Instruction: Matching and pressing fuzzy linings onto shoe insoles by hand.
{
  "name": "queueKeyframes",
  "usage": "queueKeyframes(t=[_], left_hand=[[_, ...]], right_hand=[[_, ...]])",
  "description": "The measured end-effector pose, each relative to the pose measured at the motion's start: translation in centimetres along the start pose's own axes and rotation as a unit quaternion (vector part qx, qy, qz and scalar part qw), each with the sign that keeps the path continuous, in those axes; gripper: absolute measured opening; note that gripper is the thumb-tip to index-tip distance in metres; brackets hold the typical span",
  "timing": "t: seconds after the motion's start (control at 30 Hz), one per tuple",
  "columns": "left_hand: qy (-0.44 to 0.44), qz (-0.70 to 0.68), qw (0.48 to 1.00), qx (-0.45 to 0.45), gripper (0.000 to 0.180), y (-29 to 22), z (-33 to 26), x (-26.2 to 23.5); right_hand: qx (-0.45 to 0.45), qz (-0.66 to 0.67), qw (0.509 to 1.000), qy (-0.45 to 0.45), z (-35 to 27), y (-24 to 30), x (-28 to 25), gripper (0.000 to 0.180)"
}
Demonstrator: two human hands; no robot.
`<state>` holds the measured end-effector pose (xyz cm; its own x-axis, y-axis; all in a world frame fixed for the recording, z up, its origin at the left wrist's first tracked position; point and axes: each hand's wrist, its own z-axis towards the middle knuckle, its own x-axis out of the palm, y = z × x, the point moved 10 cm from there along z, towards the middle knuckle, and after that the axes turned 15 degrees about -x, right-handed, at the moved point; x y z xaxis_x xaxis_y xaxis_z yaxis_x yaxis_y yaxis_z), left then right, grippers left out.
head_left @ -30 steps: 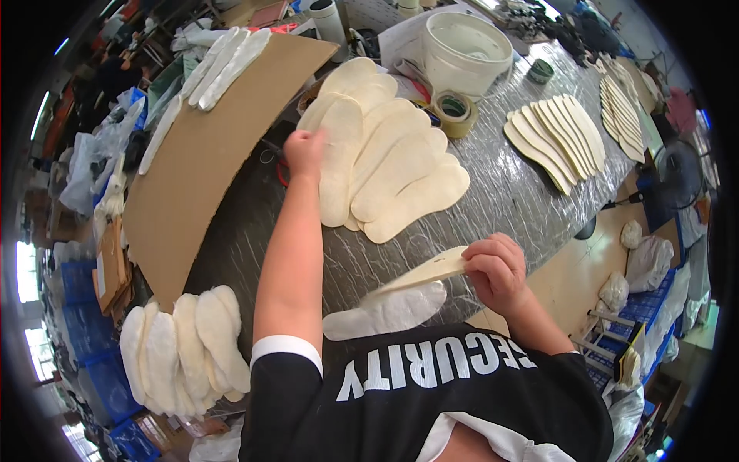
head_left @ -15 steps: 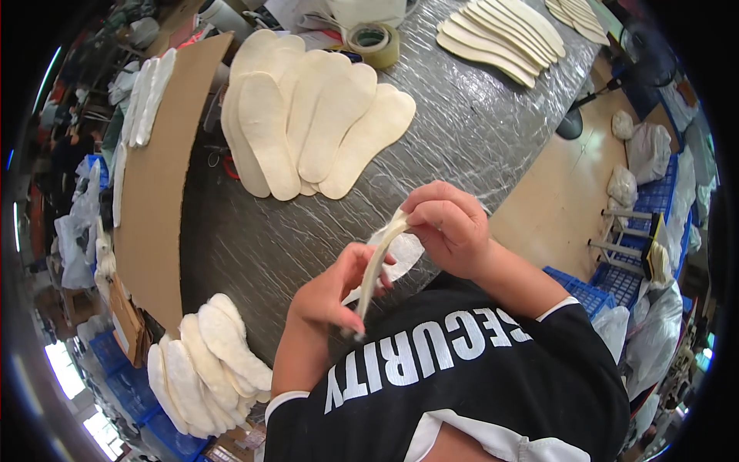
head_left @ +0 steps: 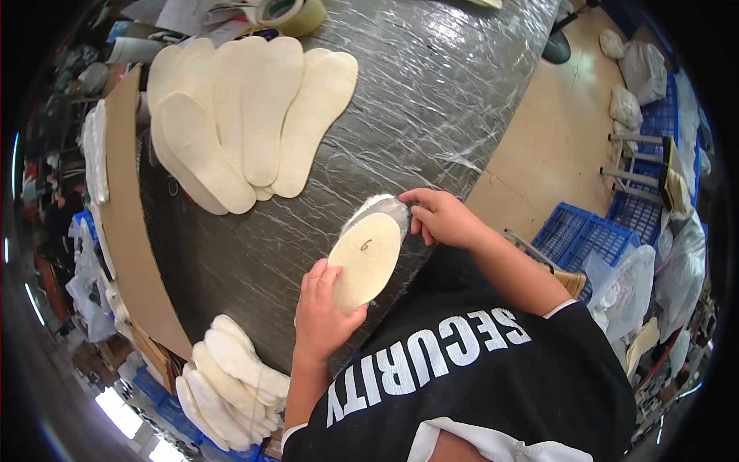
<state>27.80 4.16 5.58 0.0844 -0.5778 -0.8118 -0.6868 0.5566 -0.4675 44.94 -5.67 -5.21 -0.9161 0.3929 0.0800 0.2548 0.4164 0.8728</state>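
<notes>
The left hand (head_left: 322, 317) and right hand (head_left: 441, 218) pinch one cream insole (head_left: 365, 262) by its two ends, over the wrapped table (head_left: 431, 100); fanned insoles (head_left: 246, 115) lie beyond, fluffy liners (head_left: 231, 377) wait; seemingly mid-batch.

A fan of bare cream insoles (head_left: 246, 115) lies across the far part of my table (head_left: 454, 92), which is wrapped in wrinkled clear film. A long sheet of cardboard (head_left: 127, 231) runs along the table's left edge. Near me on the left sits a pile of fluffy white insoles (head_left: 231, 377). A roll of tape (head_left: 289, 14) rests at the far end. Blue crates (head_left: 589, 235) stand on the floor to my right, with white bags (head_left: 643, 69) farther off.
</notes>
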Motion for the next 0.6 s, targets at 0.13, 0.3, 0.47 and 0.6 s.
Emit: queueKeyframes(t=[0.13,0.3,0.47,0.6], left_hand=[[-0.008,0.003,1.0,0.007,0.069,-0.5,1.1,1.2],[-0.001,0.023,1.0,0.008,0.07,-0.7,1.6,2.1],[-0.008,0.028,1.0,-0.004,0.071,-0.7,2.1,2.1],[-0.004,0.033,0.999,-0.008,0.072,-0.7,2.2,2.1]], right_hand=[[-0.014,-0.004,1.0,0.005,0.4,-0.7,0.0,0.031],[-0.041,0.003,0.999,-0.001,0.4,-0.6,-0.1,0.029],[-0.047,0.003,0.999,0.003,0.5,-0.7,0.0,0.029],[-0.046,-0.009,0.999,0.006,0.4,-0.5,0.0,0.029]])
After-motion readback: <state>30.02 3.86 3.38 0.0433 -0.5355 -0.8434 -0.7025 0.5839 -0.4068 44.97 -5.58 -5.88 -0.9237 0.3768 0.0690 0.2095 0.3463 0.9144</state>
